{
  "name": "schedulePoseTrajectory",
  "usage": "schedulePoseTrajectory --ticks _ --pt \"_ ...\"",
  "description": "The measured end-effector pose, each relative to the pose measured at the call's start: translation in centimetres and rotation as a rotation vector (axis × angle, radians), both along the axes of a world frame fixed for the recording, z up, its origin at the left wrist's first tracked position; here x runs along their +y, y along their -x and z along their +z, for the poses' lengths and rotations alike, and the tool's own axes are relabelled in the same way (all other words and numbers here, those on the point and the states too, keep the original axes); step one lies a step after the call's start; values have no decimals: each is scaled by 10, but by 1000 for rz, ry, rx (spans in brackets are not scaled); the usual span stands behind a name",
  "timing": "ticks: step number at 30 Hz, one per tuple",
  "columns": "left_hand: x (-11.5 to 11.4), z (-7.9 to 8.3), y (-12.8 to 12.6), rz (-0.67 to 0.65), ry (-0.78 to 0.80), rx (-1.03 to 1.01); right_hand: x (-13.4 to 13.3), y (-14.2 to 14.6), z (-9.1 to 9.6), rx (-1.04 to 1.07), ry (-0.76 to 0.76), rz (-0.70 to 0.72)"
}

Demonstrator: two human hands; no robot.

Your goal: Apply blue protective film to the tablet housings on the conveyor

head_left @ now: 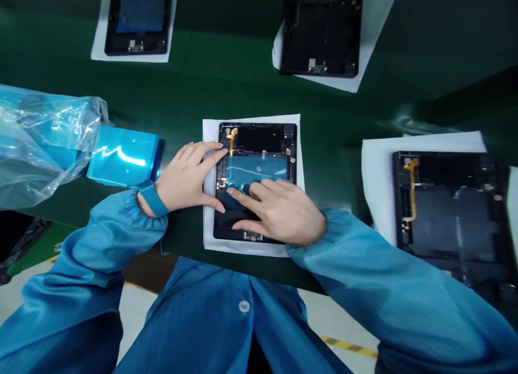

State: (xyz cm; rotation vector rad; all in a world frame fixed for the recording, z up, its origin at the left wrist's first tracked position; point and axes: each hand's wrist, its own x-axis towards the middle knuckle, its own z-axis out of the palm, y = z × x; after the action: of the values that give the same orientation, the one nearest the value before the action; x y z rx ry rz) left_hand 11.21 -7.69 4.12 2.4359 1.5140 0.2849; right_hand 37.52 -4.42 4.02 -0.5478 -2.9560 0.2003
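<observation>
An opened tablet housing lies on a white sheet in front of me, its inside facing up. A shiny blue film covers the middle of the housing, and an orange ribbon cable runs along its left side. My left hand rests open at the left edge, with fingertips on the frame and thumb lower down. Over the lower part of the film, my right hand has its index finger stretched onto the film's lower left. Its thumb is out, its other fingers are curled, and nothing is held.
A stack of blue film pieces pokes out of a clear plastic bag on the left. More opened housings lie on white sheets: one at right, one at upper right, one at upper left. The tabletop is green.
</observation>
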Motion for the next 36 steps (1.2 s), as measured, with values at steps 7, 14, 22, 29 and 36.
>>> schedulePoseTrajectory --ticks 7,14,22,29,36 --pt "-1 2 1 -11 24 10 2 -1 -2 -30 -48 -314" --pt "-2 1 1 3 48 33 -21 -13 -5 74 -9 -52" --pt "-1 0 3 5 40 50 14 -10 -5 -21 -82 -401" --pt "-1 2 3 7 66 50 29 -49 -11 -95 -62 -396" --pt "1 0 4 -13 71 43 5 -68 -4 -70 -107 -132"
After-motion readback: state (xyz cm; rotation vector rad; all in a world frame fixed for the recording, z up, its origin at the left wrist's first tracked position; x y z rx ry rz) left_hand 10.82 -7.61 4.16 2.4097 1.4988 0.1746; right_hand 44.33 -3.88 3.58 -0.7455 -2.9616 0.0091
